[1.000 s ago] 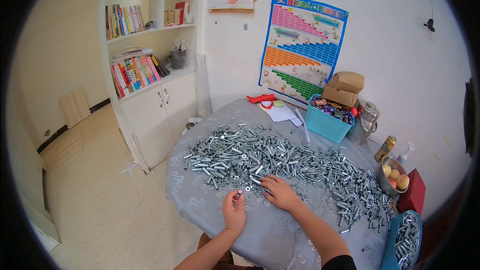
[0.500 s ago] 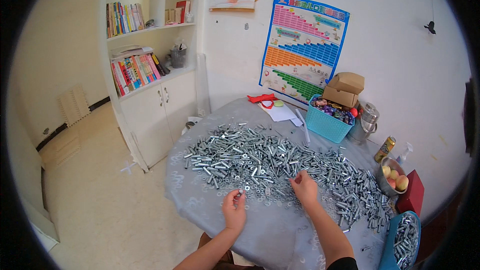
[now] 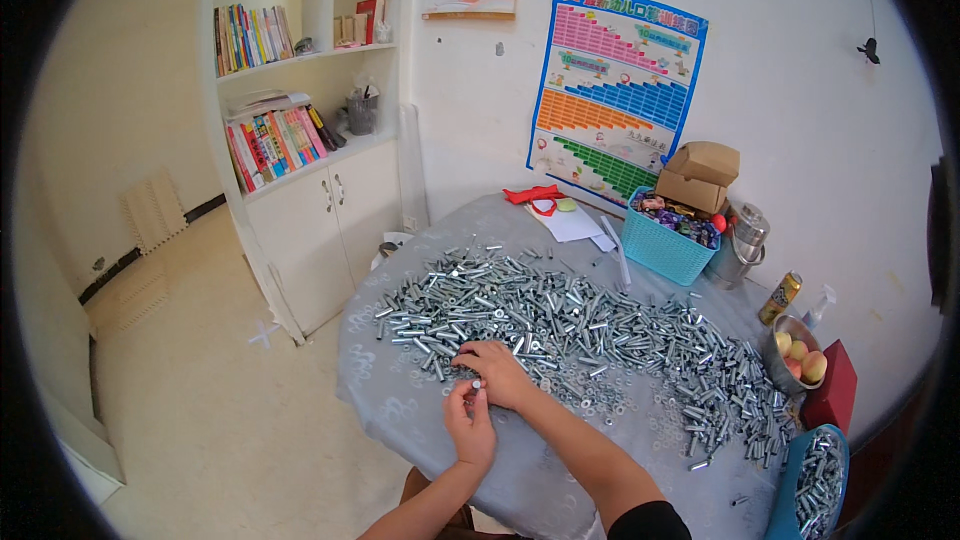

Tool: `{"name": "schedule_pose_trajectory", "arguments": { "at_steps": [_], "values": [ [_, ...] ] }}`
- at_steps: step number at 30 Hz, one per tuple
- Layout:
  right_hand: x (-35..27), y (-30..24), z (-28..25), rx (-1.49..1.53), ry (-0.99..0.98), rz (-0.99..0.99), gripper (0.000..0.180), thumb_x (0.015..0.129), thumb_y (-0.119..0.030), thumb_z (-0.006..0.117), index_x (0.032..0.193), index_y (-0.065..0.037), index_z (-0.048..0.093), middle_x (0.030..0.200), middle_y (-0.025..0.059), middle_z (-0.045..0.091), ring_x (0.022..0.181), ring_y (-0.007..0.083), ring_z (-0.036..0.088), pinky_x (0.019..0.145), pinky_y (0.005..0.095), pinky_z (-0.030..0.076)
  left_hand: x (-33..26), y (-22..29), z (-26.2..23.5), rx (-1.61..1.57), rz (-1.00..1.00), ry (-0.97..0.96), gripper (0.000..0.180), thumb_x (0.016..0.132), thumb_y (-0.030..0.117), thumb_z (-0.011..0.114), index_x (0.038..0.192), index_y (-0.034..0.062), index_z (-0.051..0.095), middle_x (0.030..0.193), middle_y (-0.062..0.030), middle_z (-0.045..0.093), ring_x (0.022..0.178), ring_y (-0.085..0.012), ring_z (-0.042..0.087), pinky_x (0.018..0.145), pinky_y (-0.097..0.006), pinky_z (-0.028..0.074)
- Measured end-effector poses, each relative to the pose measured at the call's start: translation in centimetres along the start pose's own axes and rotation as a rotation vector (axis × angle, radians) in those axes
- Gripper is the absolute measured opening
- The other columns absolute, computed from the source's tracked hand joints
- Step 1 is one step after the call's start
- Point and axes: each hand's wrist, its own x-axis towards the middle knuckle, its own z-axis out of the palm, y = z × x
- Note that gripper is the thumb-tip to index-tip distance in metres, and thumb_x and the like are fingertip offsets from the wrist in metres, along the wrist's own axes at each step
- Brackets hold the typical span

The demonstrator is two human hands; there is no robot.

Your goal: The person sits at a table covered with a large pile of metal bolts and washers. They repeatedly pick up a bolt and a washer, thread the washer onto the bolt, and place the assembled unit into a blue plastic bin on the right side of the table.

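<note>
My left hand (image 3: 470, 427) is closed in a pinch near the front of the table, with a short silvery metal bolt (image 3: 477, 385) upright between thumb and fingers; its round end shows. Just beyond it, my right hand (image 3: 497, 372) curls over toward the bolt, its fingertips close to the left fingers. Whatever the right fingers pinch is too small or hidden to name. Past both hands spreads a wide heap of silvery bolts and tubular sleeves (image 3: 560, 315). Loose washers (image 3: 600, 398) lie scattered along the heap's near side.
A grey cloth covers the round table (image 3: 600, 470). At the right edge stands a blue basket (image 3: 795, 480) of metal parts, near a red box (image 3: 832, 387) and a bowl of fruit (image 3: 775, 355). Farther back are a turquoise basket (image 3: 665, 250), a metal canister (image 3: 740, 245) and papers (image 3: 570, 225).
My right hand has moved left from the middle of the heap to just beyond my left hand. The left hand stays nearly in place, still holding the bolt.
</note>
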Motion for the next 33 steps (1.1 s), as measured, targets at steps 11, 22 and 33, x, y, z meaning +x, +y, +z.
{"name": "schedule_pose_trajectory", "arguments": {
  "at_steps": [11, 22, 33],
  "values": [
    [-3.8, 1.5, -3.7, -0.083, -0.076, 0.075, 0.019, 0.069, -0.020, 0.065, 0.081, -0.008, 0.056, 0.092, 0.0059, 0.056, 0.087, 0.0256, 0.052, 0.080, 0.0360, 0.039, -0.3, -0.9, 0.0, 0.058, -0.013, -0.036, 0.013, 0.085, 0.005, 0.055, 0.097, 0.0027, 0.054, 0.093, -0.0016, 0.058, 0.073, -0.0072, 0.045, 0.067, -0.022, 0.039],
    [-11.0, 0.6, -9.2, -0.146, -0.041, 0.185, 0.018, 0.067, -0.015, 0.063, 0.082, -0.007, 0.057, 0.095, 0.0080, 0.057, 0.091, 0.0273, 0.053, 0.084, 0.0372, 0.038, -0.3, -1.5, -0.1, -0.023, -0.039, -0.053, 0.015, 0.085, 0.010, 0.056, 0.098, 0.0031, 0.056, 0.090, -0.0052, 0.056, 0.073, -0.0125, 0.047, 0.067, -0.025, 0.040],
    [-12.8, -1.3, -11.2, -0.246, 0.050, 0.317, 0.026, 0.077, -0.018, 0.065, 0.099, -0.005, 0.059, 0.105, 0.0114, 0.058, 0.099, 0.0302, 0.053, 0.086, 0.0392, 0.041, 0.1, -0.6, -0.6, -0.173, -0.049, 0.011, 0.014, 0.087, 0.008, 0.053, 0.101, 0.0033, 0.054, 0.095, -0.0037, 0.057, 0.075, -0.0105, 0.047, 0.068, -0.024, 0.040]
  ]
}}
